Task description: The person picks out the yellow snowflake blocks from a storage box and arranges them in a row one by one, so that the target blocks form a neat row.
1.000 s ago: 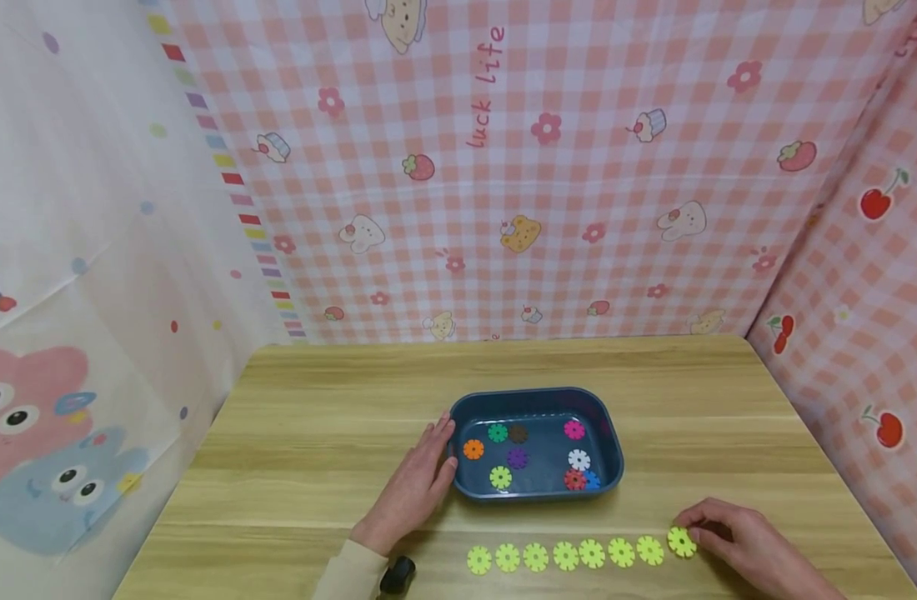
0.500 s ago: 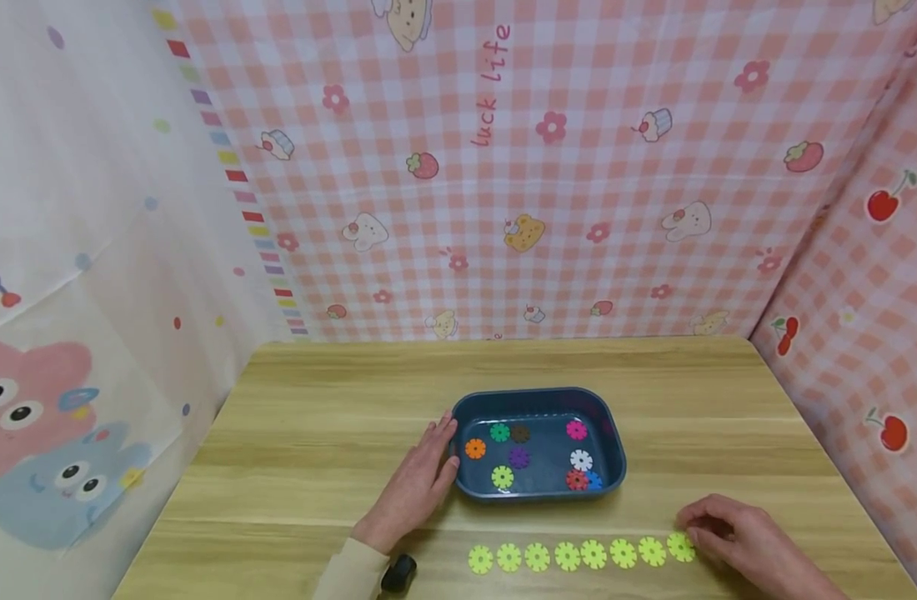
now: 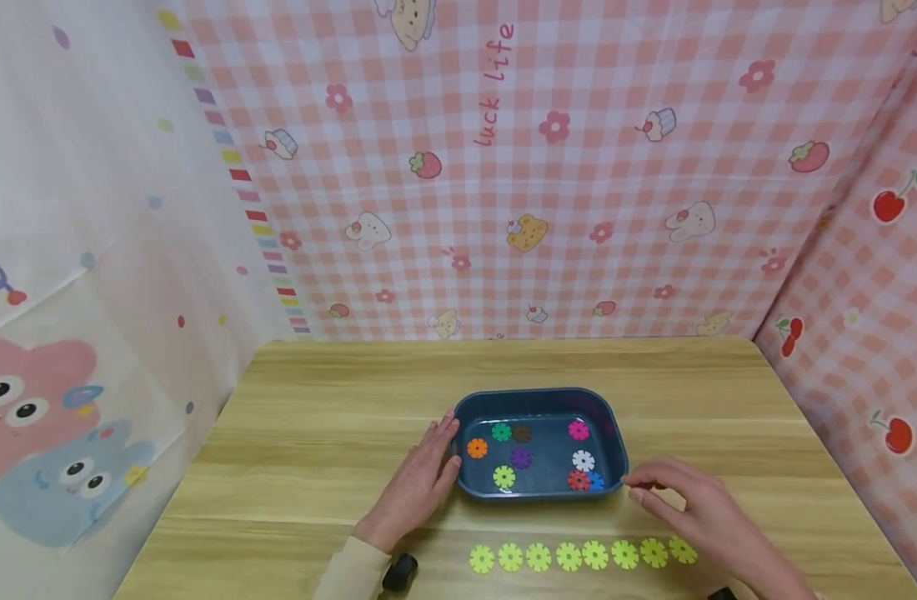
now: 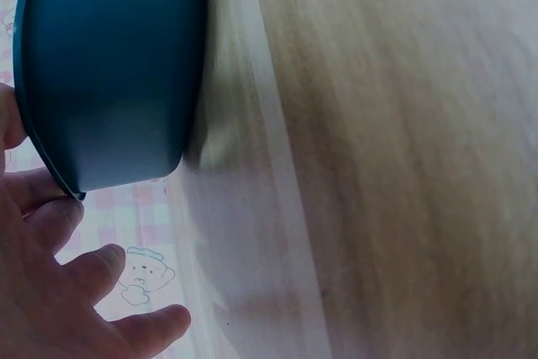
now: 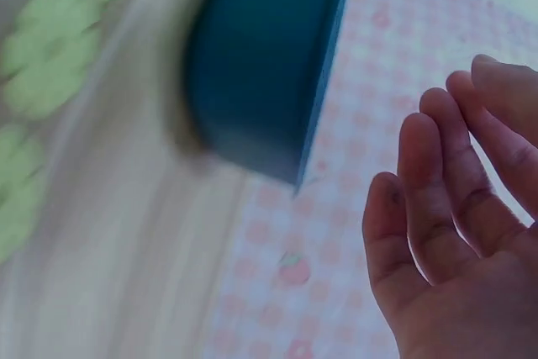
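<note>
My left hand (image 3: 417,479) rests against the left end of a dark blue plastic tray (image 3: 541,493), its fairly straight fingers touching the rim. In the left wrist view, fingertips lie at the rim of the tray (image 4: 118,81) and the other fingers spread loosely. Beside the tray's near right corner is my right hand (image 3: 694,508), thumb and forefinger close together, with nothing seen between them. The right wrist view shows that hand's relaxed fingers (image 5: 420,195) apart from the tray wall. Several yellow-green notched plastic discs (image 3: 568,557) lie in a row in front of the tray.
Inside the tray lie single discs: orange (image 3: 477,448), green (image 3: 501,432), brown (image 3: 522,433), purple (image 3: 521,457), yellow-green (image 3: 504,477), pink (image 3: 578,431), white (image 3: 583,460), red (image 3: 578,480) and blue (image 3: 596,481). Printed cloth (image 3: 503,192) hangs behind the wooden table (image 3: 338,400).
My right hand let go of the rightmost yellow-green disc, which now lies flat at the row's end. It moved up and left to the tray's corner. My left hand stayed put.
</note>
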Motion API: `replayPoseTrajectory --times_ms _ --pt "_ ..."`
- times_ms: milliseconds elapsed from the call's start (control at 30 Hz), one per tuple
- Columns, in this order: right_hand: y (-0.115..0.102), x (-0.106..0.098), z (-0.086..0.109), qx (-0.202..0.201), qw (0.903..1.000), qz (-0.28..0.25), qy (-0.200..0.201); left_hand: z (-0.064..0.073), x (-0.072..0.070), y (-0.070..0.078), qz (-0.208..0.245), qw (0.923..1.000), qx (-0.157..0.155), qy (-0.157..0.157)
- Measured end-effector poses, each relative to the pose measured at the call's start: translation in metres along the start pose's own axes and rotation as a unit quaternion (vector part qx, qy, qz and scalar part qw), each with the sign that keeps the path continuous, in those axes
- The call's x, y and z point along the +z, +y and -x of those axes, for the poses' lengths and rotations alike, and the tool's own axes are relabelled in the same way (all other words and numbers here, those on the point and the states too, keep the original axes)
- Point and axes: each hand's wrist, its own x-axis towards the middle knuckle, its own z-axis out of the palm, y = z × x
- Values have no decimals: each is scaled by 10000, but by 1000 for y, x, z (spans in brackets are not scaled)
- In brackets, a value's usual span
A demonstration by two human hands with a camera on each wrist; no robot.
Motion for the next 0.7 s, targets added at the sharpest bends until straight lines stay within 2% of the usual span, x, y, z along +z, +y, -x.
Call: replayPoseTrajectory --times_ms 100,267,400,600,700 --pt "-12 6 -13 -188 9997 -112 48 0 0 0 28 10000 3 0" --pt "-21 20 -35 -999 9945 -215 220 -1 0 0 55 10000 10 9" --pt "-24 37 -50 -1411 9898 -64 194 -1 0 -1 38 10000 12 33" --pt "-27 61 -68 -1954 9806 -5 -138 0 1 -1 74 10000 15 25" --pt "-30 70 -74 -1898 9802 158 -547 0 1 -1 84 10000 7 15"
